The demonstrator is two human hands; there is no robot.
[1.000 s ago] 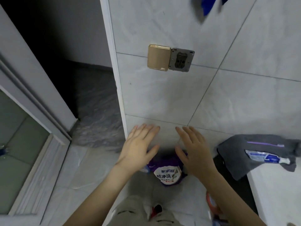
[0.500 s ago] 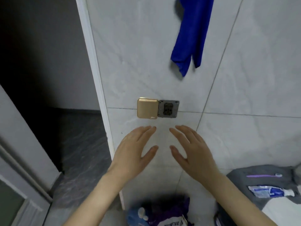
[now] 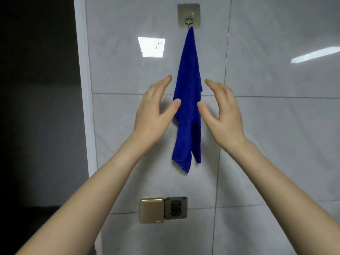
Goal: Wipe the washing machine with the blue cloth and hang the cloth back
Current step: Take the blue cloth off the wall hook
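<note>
A blue cloth (image 3: 188, 85) hangs straight down from a metal adhesive hook (image 3: 189, 15) on the grey tiled wall. My left hand (image 3: 153, 115) is raised just left of the cloth, fingers straight and spread, thumb tip close to the cloth's left edge. My right hand (image 3: 223, 113) is raised just right of it in the same way, thumb near the cloth's right edge. Neither hand holds anything. The washing machine is out of view.
Below the cloth a gold switch cover (image 3: 151, 210) and a grey wall socket (image 3: 175, 207) sit side by side. A white door frame (image 3: 83, 89) runs down the left of the wall, with a dark doorway beyond it.
My view has tilted up: the cloth and its hook now show fully, the socket dropped low. Both hands rose from near the socket to either side of the cloth.
</note>
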